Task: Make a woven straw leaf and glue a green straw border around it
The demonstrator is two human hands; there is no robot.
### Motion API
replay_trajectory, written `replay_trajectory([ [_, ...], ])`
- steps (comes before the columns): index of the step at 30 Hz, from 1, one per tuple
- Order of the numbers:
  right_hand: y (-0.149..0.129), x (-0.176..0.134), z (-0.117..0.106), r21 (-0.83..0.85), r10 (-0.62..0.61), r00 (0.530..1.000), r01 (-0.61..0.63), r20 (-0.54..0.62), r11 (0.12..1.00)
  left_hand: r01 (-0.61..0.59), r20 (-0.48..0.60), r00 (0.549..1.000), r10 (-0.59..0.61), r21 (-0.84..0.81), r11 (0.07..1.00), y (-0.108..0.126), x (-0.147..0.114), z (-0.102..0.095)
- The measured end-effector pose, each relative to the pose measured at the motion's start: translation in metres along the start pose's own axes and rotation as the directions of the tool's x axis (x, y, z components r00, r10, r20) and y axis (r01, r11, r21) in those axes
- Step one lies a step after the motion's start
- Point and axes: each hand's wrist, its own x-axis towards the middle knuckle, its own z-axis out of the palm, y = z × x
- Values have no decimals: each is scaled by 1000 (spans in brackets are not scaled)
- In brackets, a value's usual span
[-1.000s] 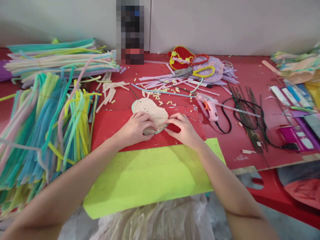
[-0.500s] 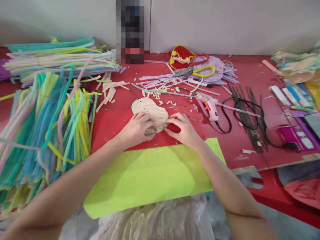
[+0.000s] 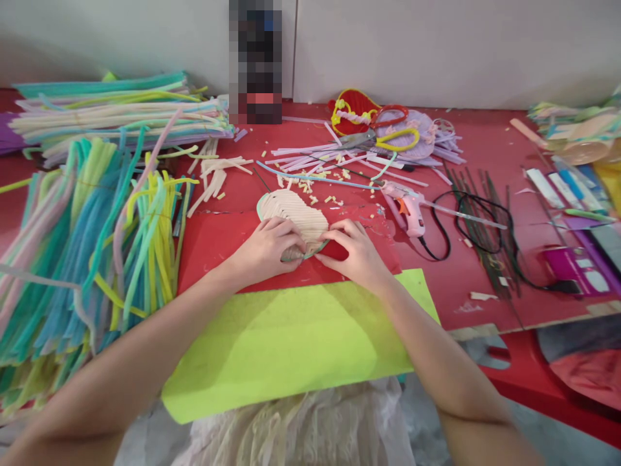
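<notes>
A cream, ribbed, sole-shaped piece covered with pipe cleaner rows lies tilted between my hands, a mint-green rim along its edge. At its near left edge my left hand is closed, fingertips curled over the piece and thumb at the bottom. My right hand pinches the piece's near right edge between thumb and fingers. Under it all is a red sheet, and closer to me a lime-green sheet. The underside of the piece is hidden.
Bundles of coloured pipe cleaners crowd the left. A pink glue gun with a black cord lies to the right. Beyond are scissors, lilac pipe cleaner pieces and cream trimmings. Dark thin rods lie farther right.
My right thumb has shifted slightly left along the edge of the piece. My left hand keeps its hold, and the whole view has moved a little.
</notes>
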Motion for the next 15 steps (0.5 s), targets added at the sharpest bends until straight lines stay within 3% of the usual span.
replay_trajectory([
  [5,1,0,1,-6,-2,1000,2,-8,1000,-107,165,978,132,-149,983,-15,-4,-17],
  [15,0,0,0,3,13,1000,-13,0,1000,-105,170,975,143,-215,971,-21,-4,-20],
])
